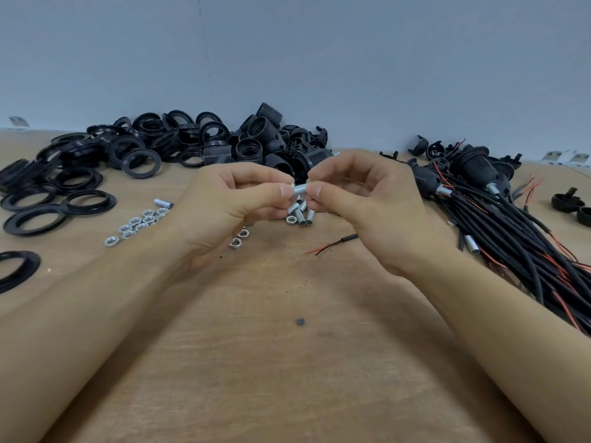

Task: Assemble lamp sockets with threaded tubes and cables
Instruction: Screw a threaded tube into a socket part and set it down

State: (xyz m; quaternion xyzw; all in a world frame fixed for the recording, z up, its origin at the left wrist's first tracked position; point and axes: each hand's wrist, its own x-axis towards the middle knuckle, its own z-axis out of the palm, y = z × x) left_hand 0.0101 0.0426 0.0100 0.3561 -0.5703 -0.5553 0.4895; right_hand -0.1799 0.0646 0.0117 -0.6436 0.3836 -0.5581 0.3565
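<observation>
**Tube in hand, piles remain**

I pinch one tube between my left hand and right hand, fingers curled on its ends. Right of my fingers lie some finished sockets on cables; beyond and left, loose sockets, rings and nuts wait.

Noted a brown wooden table with visible grain, filling the lower part of the view. Found a small dark round bit lying alone on its bare middle, and farther back a scatter of fine dark crumbs. Behind the table, saw a plain grey-blue wall marked by a faint vertical seam. Spotted pale paper scraps at the far left where table met wall, and more pale scraps at the far right; too blurred to read.
</observation>
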